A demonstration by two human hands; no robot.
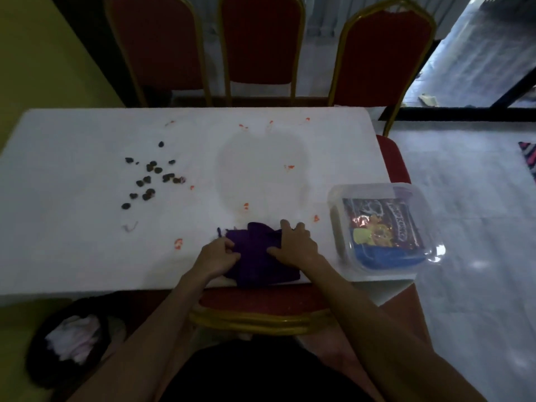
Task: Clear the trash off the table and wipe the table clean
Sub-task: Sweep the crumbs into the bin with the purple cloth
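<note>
Wiping step being readied: left hand [219,254] pinches the cloth [258,259], right hand [296,245] presses it onto the table [87,250]; next move should sweep toward the scraps [148,181]

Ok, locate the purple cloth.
Head view: the purple cloth lies at the table's near edge, gripped by the left hand, under the right hand, left of the clear container.

Hands [217,254] [294,243] on purple cloth [256,256], littered table [87,233]

Both forearms reach forward, hands close together.
Your left hand [219,255] pinches the cloth [256,253]; your right hand [293,245] presses it, thumb out.
</note>
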